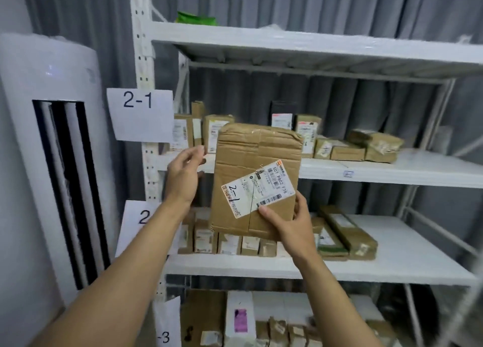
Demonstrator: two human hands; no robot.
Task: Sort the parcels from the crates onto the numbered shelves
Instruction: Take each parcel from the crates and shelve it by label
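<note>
Head view: the right hand (290, 223) pinches the cardboard parcel (251, 158) by its five-o'clock corner, label (258, 188) facing the wearer so its handwritten 2-1 reads; the left hand (183, 174) hovers loosely spread at nine o'clock, likely to steady it. The 2-1 sign (141, 114) hangs at ten o'clock.

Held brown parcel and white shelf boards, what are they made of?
Brown creased parcel: looks like matte cardboard, from fold creases and dented corners. White shelf boards: smooth painted finish, perforated upright alongside, so probably steel; core not visible.
</note>
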